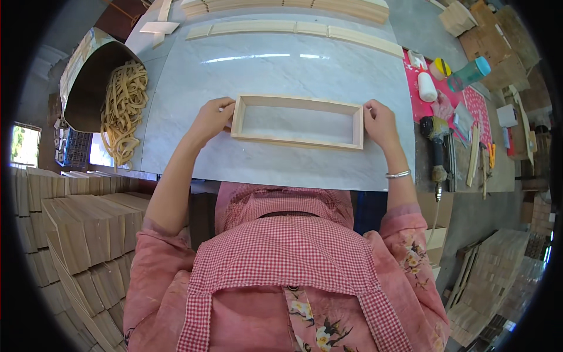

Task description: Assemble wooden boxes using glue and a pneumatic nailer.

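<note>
A long rectangular wooden frame (298, 141), open in the middle so that the tabletop shows through, lies in front of me. My left hand (210, 122) is closed on its left end, with some fingertips hidden behind the wood. At the opposite end my right hand (381, 122) grips the short side, its fingers curled and partly out of sight. The frame looks joined at all corners and tilts slightly down toward the right. Under it is the pale marble-patterned tabletop (281, 167).
Thin wooden strips (252, 27) lie across the table's far side, before stacked boards (287, 7). Tangled tan bands (126, 94) spill from a container at left. At right are a nail gun (435, 138), a white bottle (427, 87) and a teal bottle (469, 74). Wood stacks (88, 229) stand lower left.
</note>
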A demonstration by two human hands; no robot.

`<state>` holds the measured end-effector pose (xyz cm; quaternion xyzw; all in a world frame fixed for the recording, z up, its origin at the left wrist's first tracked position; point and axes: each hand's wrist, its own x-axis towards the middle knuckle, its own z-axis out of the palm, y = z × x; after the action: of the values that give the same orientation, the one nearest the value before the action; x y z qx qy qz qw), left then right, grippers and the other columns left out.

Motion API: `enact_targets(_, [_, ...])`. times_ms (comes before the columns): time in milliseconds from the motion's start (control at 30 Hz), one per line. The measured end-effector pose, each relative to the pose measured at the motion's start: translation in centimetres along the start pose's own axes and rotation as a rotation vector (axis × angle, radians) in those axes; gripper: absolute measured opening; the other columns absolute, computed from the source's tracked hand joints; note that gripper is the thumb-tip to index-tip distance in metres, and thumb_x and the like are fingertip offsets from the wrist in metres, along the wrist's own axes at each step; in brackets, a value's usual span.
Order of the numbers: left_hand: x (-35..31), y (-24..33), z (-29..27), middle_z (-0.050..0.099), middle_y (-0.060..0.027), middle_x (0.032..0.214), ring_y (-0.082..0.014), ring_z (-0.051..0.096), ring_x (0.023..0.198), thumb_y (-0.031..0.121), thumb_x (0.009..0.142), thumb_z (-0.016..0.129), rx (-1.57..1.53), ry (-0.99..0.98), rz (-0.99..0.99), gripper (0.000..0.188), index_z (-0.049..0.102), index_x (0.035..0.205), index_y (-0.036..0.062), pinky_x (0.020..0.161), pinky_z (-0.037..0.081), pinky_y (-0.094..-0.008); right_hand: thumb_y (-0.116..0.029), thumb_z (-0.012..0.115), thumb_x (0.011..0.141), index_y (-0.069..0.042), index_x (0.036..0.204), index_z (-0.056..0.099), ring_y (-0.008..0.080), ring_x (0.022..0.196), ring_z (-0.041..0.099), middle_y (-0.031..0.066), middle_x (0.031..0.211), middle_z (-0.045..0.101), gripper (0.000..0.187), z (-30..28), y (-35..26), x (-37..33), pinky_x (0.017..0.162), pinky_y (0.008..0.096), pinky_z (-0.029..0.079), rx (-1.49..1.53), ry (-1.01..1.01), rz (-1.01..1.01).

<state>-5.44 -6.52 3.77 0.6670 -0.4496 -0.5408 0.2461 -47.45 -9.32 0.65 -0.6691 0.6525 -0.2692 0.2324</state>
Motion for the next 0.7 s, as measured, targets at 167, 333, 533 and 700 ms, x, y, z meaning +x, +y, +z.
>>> enact_targets(167, [-2.7,-2.6,-2.8,0.055,-0.0131,0.141,-0.0213,0.059,0.101,0.010,0.085,0.072,0.196,-0.088,0.414,0.065,0.052,0.147,0.0068,0.090,0.050,-0.0318,-0.018,0.079,0.083,-0.007,0.132,0.062,0.0206,0.095,0.065,0.0086,0.118,0.068,0.053,-4.4,-1.3,-2.1,0.079,0.0323,0.053,0.217,-0.147,-0.081])
enact_targets(333, [-3.0,-2.8,-2.9,0.046,-0.0122,0.154,-0.0253,0.061,0.110,0.012,0.068,0.088,0.294,-0.207,0.453,0.109,0.031,0.161,0.0105,0.091,0.051,-0.0341,-0.011,0.091,0.064,-0.010,0.153,0.043,0.0248,0.104,0.062,0.0115,0.143,0.055,0.101,-5.1,-1.3,-4.1,0.088,0.0347,0.052,0.210,-0.365,-0.218])
enact_targets(533, [-1.1,-2.6,-1.7,0.059,-0.0103,0.138,-0.0240,0.059,0.101,0.011,0.059,0.092,0.286,-0.194,0.441,0.115,0.035,0.159,0.0101,0.092,0.051,-0.0333,-0.003,0.092,0.054,-0.008,0.153,0.039,0.0219,0.089,0.061,0.0121,0.132,0.060,0.113,-3.6,-2.5,-3.7,0.080,0.0321,0.053,0.258,-0.424,-0.121])
enact_targets(700, [-0.7,-2.3,-1.4,0.063,-0.0090,0.132,-0.0229,0.057,0.095,0.012,0.058,0.092,0.268,-0.089,0.569,0.104,0.046,0.151,0.0066,0.092,0.050,-0.0321,-0.001,0.089,0.054,-0.006,0.150,0.039,0.0167,0.068,0.056,0.0113,0.111,0.064,0.108,-4.1,-2.1,-3.1,0.064,0.0279,0.051,0.254,-0.413,-0.118])
